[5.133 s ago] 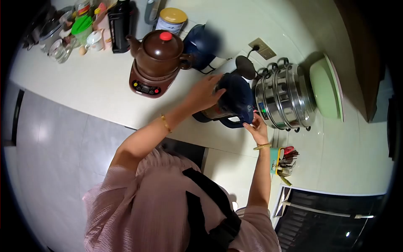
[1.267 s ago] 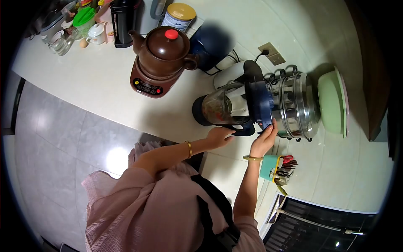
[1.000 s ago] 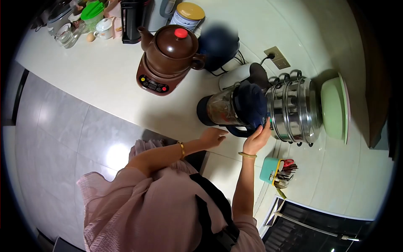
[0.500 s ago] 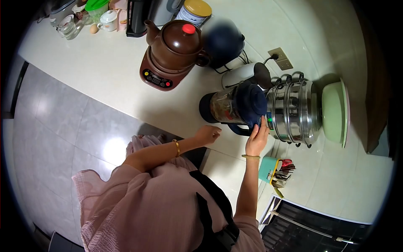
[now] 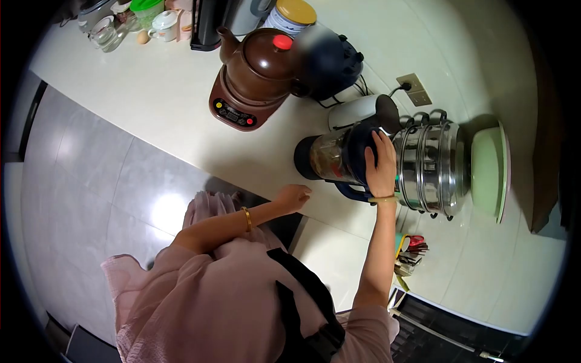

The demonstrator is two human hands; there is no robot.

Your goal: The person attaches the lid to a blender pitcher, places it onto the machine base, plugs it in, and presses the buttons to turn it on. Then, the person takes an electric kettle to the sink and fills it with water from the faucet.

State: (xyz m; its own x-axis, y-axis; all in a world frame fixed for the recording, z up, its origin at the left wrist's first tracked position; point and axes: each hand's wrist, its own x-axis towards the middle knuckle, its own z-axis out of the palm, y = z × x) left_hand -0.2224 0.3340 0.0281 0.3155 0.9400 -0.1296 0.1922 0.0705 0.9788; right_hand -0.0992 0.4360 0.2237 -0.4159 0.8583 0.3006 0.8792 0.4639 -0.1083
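A glass blender jug (image 5: 328, 154) with a navy base, a navy handle (image 5: 354, 192) and something brownish inside stands on the counter. My right hand (image 5: 381, 166) reaches over its navy lid (image 5: 358, 142), thumb on one side and fingers on the other, and hides part of the lid. The fingertips curve over the top of the lid. My left hand (image 5: 293, 198) hovers near the counter's front edge, loosely closed with nothing in it, apart from the jug.
Behind the jug are a white kettle (image 5: 357, 112) and a dark blue appliance (image 5: 333, 66). A steel steamer pot (image 5: 417, 163) stands close on the right, then a green basin (image 5: 487, 175). A brown teapot (image 5: 266, 63) rests on its heater (image 5: 236, 112). A utensil holder (image 5: 400, 245) is nearer.
My right hand has moved from the lid's near edge by the handle up over the lid's top. My left hand has shifted slightly left. The view has moved a little.
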